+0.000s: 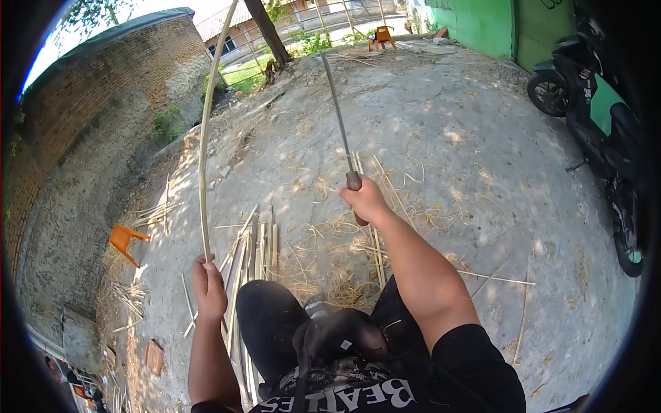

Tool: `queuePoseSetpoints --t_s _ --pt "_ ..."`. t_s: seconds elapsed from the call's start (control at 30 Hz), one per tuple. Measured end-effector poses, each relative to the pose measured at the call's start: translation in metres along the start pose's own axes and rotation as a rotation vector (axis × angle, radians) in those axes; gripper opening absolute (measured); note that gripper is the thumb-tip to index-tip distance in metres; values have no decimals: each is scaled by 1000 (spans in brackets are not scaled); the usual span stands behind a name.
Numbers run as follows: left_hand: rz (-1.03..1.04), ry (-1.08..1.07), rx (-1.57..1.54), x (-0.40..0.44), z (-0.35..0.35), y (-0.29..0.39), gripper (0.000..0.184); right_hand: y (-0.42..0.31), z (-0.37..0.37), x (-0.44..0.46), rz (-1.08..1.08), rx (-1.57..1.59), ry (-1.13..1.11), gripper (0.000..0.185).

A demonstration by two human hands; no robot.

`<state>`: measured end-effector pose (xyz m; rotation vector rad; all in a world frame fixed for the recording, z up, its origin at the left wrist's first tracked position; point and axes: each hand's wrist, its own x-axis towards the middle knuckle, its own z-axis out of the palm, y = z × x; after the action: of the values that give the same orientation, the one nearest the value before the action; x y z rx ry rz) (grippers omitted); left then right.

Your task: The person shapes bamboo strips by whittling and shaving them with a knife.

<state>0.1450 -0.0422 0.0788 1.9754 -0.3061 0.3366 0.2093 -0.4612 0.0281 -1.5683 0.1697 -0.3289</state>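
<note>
Gripping knife (337, 117) in closed right hand (367, 202), pinching pale strip (202, 153) in left hand (208, 286). Could gash knee (266, 310) beside left hand through slipping.

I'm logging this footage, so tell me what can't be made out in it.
Head view throughout:
1. Long strip: upper end cut off by the top edge; gripped part covered by the left hand.
2. Blade handle: middle covered by the right hand.
3. Motorbike: right side lost in the dark lens border.
</note>
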Motion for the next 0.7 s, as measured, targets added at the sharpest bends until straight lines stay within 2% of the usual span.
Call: queuePoseSetpoints --t_s 0.03,0.1,0.13,0.2,0.3,0.53,0.63,0.7 --pt "63 116 -62 25 23 17 38 1 4 -1 -16 8 -39 22" --pt "129 144 -148 52 51 48 38 3 7 -4 -43 22 -140 23" --pt "154 96 -200 64 62 58 38 3 7 -6 -55 30 -184 23" --pt "226 31 -269 83 88 74 38 -21 16 -29 -49 -154 -176 30" --pt "205 -17 -465 90 133 93 37 -30 15 -37 -63 -315 -199 36" --pt "150 26 -677 82 221 116 35 -23 -6 -43 -46 -30 -429 26" --pt "154 101 -753 81 239 125 34 -12 -4 -43 -61 140 -402 27" --pt "163 172 -747 84 246 129 34 -12 -8 -42 -78 81 -389 24"
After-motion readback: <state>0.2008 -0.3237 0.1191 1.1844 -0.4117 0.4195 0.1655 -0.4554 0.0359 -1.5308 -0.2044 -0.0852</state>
